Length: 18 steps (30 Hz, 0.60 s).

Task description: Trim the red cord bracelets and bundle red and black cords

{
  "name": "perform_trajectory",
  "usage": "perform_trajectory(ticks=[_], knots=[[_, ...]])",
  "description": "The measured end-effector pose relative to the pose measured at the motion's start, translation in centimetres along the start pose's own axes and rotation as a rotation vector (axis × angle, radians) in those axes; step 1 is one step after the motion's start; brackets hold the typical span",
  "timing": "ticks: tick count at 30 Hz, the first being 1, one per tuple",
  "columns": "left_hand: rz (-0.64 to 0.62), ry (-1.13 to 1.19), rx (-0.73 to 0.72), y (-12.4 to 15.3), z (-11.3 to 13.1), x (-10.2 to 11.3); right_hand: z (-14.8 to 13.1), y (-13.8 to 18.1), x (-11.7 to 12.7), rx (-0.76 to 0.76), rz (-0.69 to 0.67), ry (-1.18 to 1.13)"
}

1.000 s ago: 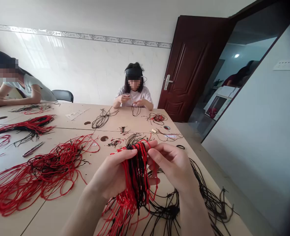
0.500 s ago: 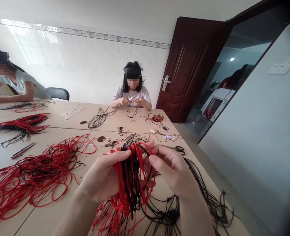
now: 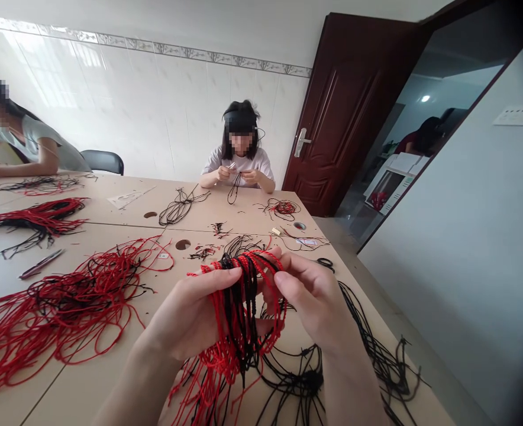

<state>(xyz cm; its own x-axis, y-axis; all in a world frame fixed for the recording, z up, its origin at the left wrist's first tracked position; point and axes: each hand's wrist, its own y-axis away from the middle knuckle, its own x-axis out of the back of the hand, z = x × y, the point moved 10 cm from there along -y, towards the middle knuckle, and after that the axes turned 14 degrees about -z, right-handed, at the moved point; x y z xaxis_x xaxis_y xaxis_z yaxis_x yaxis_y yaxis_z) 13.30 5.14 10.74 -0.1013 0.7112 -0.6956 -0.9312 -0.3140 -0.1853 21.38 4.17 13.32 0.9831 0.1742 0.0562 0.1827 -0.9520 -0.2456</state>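
Observation:
My left hand (image 3: 190, 313) is closed around a bundle of red and black braided cords (image 3: 239, 313), its thumb pressing them against the fingers. The cords hang in loops below that hand. At the bundle's right side, my right hand (image 3: 310, 290) pinches a few red and black strands between thumb and fingers. Beneath the hands, more red cords (image 3: 199, 390) lie on the table, partly hidden by the bundle. Close by my right forearm is a heap of black cords (image 3: 306, 378).
A large tangle of red cords (image 3: 88, 296) covers the table's left side, with a pen (image 3: 42, 264) beside it. Scissors (image 3: 326, 263) and a tape roll (image 3: 299, 226) lie to the right. A co-worker (image 3: 240, 154) sits opposite, another person (image 3: 22, 136) at far left.
Both hands and the bundle have shifted slightly right in view. More strands now lie toward my right fingers. The co-worker opposite has drawn the black cord loop narrower.

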Motion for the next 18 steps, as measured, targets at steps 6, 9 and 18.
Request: perform_trajectory(ticks=[6, 9, 18], knots=[[0.049, -0.011, 0.008, 0.1, -0.1, 0.4, 0.2, 0.2, -0.7, -0.031, -0.039, -0.002], [0.034, -0.011, 0.015, 0.1, -0.2, 0.4, 0.5, 0.3, -0.6, -0.051, -0.013, -0.009], [-0.038, -0.012, -0.013, -0.2, 0.0, -0.5, 0.8, 0.2, -1.3, -0.078, -0.062, -0.008]])
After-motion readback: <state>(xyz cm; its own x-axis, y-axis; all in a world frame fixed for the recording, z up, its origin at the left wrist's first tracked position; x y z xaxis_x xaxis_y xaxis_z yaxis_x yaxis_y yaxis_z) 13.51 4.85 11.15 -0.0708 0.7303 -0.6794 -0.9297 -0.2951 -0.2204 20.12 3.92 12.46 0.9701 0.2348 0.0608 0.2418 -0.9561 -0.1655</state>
